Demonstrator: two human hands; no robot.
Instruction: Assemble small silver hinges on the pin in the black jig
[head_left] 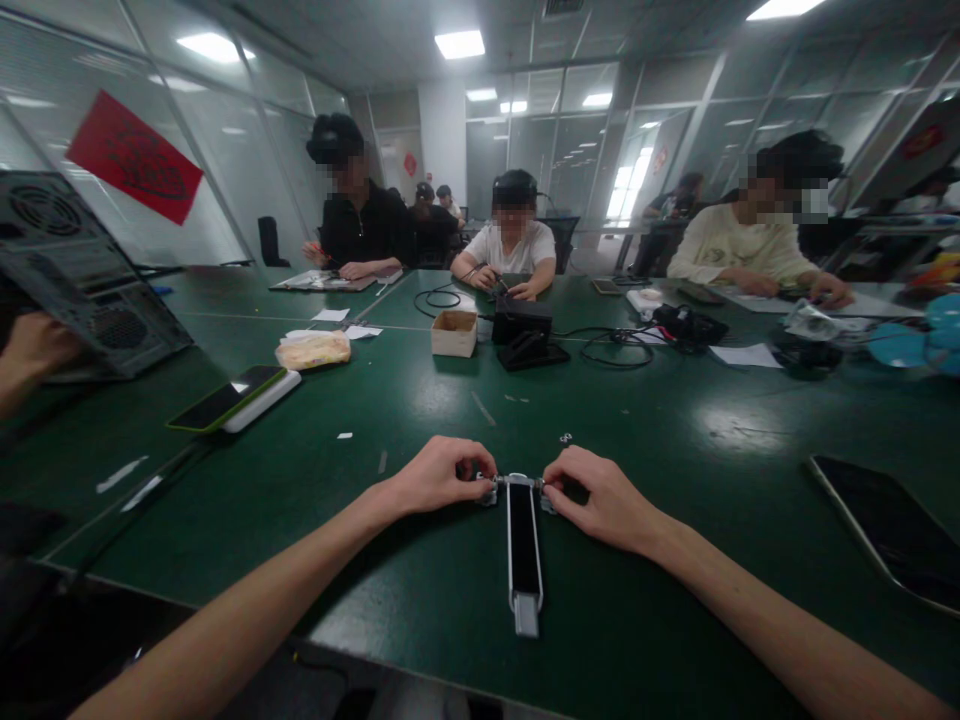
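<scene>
A long narrow black bar with silver metal ends [524, 545] lies flat on the dark green surface [675, 420], pointing lengthwise away from the person, and both hands work at its far end. The left hand [441, 476] closes its grip in a fingertip pinch on the small silver fitting at the bar's far left corner. The right hand [602, 497] pinches the matching fitting at the far right corner, fingers curled tight with no gap showing. What exactly sits between the fingertips is too small to tell. To do this well, I judge that the two pinches should press evenly from both sides, so the bar lies square and does not swivel about its near end, with the wrists resting on the surface for steadiness. A tiny silver metal piece [565, 437] lies loose just beyond the bar's far end, where a careless sweep could knock it. A flat black phone [892, 530] lies well to the bar's right.
</scene>
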